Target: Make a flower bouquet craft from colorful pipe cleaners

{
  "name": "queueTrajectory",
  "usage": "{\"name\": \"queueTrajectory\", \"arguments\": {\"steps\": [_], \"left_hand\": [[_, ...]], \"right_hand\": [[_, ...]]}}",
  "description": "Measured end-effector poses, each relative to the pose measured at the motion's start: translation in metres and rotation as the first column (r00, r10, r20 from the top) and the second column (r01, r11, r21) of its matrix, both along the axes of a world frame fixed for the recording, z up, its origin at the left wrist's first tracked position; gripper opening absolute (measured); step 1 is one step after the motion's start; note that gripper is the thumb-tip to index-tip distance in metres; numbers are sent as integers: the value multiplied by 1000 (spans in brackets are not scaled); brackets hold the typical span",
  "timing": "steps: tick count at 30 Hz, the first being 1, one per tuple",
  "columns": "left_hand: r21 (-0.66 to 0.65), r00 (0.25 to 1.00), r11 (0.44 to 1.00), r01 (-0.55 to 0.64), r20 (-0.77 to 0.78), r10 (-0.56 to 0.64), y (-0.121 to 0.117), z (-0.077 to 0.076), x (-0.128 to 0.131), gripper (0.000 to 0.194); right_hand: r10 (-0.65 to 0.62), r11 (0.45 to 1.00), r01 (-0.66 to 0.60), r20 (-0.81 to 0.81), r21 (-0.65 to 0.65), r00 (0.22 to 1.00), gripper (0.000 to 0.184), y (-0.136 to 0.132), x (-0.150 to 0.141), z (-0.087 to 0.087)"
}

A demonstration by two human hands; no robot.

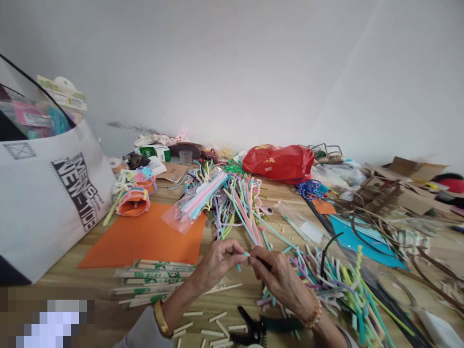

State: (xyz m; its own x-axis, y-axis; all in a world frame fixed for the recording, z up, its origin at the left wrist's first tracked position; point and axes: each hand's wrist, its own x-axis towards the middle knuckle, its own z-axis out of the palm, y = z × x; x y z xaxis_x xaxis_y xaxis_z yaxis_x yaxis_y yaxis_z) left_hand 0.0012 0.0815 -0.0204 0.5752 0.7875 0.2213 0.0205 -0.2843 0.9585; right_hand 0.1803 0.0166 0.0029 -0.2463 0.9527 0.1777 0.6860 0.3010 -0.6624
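My left hand (216,263) and my right hand (279,275) meet over the wooden table (72,273). Both pinch a short light-blue pipe cleaner (243,255) between fingertips; the right hand also seems to hold a thin dark stick. Behind them lies a heap of pastel pipe cleaners (232,203). To the right is another spread of cut pipe cleaners (340,285). Black cutters (253,331) rest near my right wrist. Packs of chopsticks (152,280) and cut wooden pieces (213,321) lie by my left forearm.
A white printed tote bag (50,193) stands at the left. An orange sheet (145,237) carries small pipe-cleaner baskets (134,195). A red plastic bag (279,162) sits at the back. Cardboard scraps (398,193) and a blue sheet (358,239) crowd the right.
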Motion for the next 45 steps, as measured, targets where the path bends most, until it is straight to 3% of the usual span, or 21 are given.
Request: {"name": "queueTrajectory", "arguments": {"steps": [5,9,11,13,15,17,18,20,23,25,28,33,39,45], "left_hand": [[40,993,993,-114,26,113,-3,-4,6,18],[194,988,970,-144,-33,153,-5,-8,7,16],[329,981,932,-154,-65,185,-6,-12,7,15],[494,968,856,-148,-105,228,-7,-16,7,15],[626,949,771,-114,-161,271,-7,-17,7,16],[668,934,739,-81,-208,290,-6,-17,6,17],[653,934,754,-72,-220,280,-6,-15,5,17],[548,948,833,-74,-221,230,-4,-11,3,14],[263,980,964,-43,-177,92,0,-3,-1,11],[89,994,996,12,-111,-2,3,0,-2,12],[-54,998,996,66,-1,-67,6,-2,-3,16],[-89,996,992,92,24,-91,6,-8,-1,19],[-76,997,995,68,-17,-70,2,-4,0,17],[-23,995,999,26,-94,-28,1,1,-1,14]], "right_hand": [[-33,999,33,-13,11,999,25,-2,-7,-6],[-66,997,63,64,44,996,21,-3,-9,-8],[-82,996,79,86,39,993,22,-3,-9,-8],[-72,997,72,46,-8,996,23,-2,-9,-7],[-58,993,52,-63,-102,996,24,0,-9,-8],[-66,977,20,-214,-211,975,25,3,-8,-10],[-68,967,-7,-283,-255,957,26,4,-7,-10],[-49,946,-79,-382,-314,923,30,5,-4,-10],[18,926,-170,-408,-338,913,33,4,2,-4],[54,939,-165,-346,-303,937,30,2,5,0],[38,989,-61,-165,-138,986,19,1,4,3],[9,999,-4,-95,51,995,12,2,-1,-1],[31,996,-29,-19,89,999,13,3,2,-4],[50,994,-51,8,98,999,18,1,0,4]]}}
